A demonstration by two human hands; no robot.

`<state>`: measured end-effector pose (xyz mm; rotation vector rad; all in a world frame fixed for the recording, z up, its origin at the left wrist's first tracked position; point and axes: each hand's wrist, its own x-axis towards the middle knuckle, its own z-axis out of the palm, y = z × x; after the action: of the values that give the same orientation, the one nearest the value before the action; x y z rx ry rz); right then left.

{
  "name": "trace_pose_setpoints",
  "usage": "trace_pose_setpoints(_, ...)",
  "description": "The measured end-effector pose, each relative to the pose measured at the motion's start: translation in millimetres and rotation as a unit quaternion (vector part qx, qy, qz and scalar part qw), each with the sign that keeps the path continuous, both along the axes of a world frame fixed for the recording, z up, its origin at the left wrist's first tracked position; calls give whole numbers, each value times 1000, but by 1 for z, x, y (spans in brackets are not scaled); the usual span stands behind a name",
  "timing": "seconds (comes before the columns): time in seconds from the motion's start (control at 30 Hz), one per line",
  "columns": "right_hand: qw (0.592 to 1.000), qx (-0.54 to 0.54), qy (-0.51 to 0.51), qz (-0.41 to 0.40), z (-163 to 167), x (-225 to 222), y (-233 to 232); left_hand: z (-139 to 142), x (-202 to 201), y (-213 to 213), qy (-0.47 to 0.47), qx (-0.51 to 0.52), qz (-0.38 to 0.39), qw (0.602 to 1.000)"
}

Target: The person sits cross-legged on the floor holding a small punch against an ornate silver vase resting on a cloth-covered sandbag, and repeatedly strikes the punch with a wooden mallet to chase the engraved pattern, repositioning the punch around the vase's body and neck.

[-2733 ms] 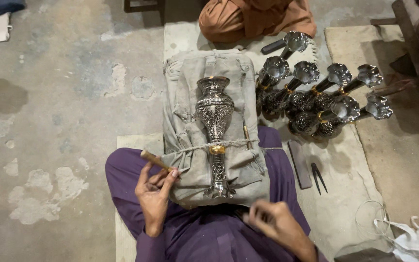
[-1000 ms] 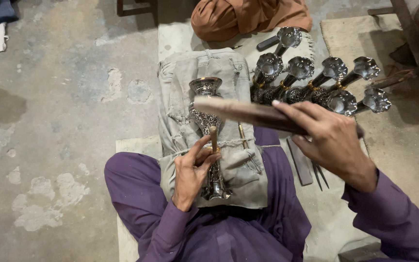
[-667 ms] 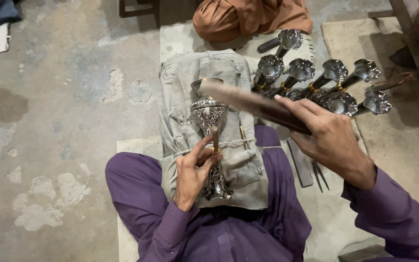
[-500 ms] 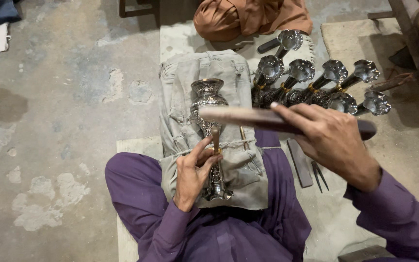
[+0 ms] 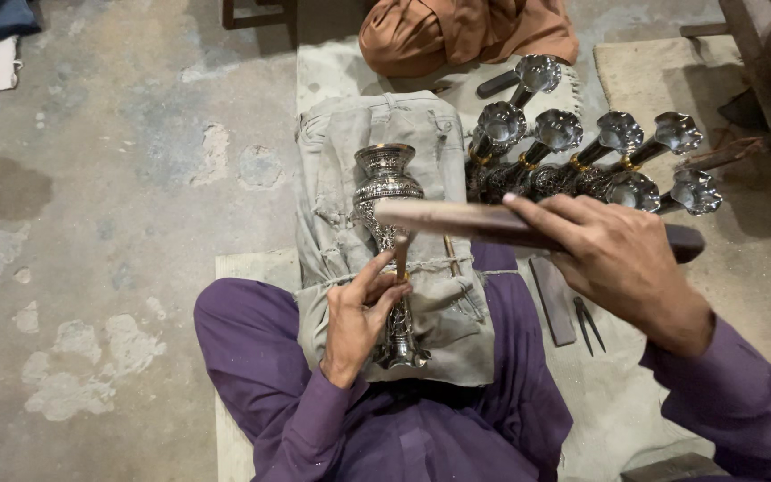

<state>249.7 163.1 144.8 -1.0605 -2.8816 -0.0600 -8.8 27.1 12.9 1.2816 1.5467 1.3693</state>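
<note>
My workshop floor.
I sit on worn grey concrete floor (image 5: 118,178), patchy and stained; a pale mat (image 5: 617,402) lies under me.

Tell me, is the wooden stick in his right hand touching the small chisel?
Cannot tell. In the head view the wooden stick overlaps the chisel top, hiding any gap.

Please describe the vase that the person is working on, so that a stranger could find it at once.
Find the grey cloth pad lying over the person's purple-clad lap. The vase lies along its middle, mouth pointing away, with the left hand beside its stem. Unlike the similar vases clustered to the right on the mat, it lies alone.
</note>
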Motion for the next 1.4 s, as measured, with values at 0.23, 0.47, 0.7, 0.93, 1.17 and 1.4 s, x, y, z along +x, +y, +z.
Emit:
trace_pose_setpoints(0.23,999,-22,33,-10,1,-2,-3,3,1,0,-11,-5,3,1000)
trace_pose_setpoints(0.47,991,-75,109,0,3,-1,-3,5,2,1,-5,-14,16,1000)
trace_pose_setpoints(0.7,990,-78,113,-38,-1,3,-2,3,2,0,-2,-25,16,1000)
trace_pose_setpoints(0.93,999,-8,33,-35,1,2,-1,-1,2,0,-22,10,1,1000)
trace_pose_setpoints(1.17,999,35,-29,27,2,3,2,1,2,1,-5,1,5,1000)
trace_pose_setpoints(1.4,996,-35,85,-2,-2,2,1,1,2,-2,-29,0,6,1000)
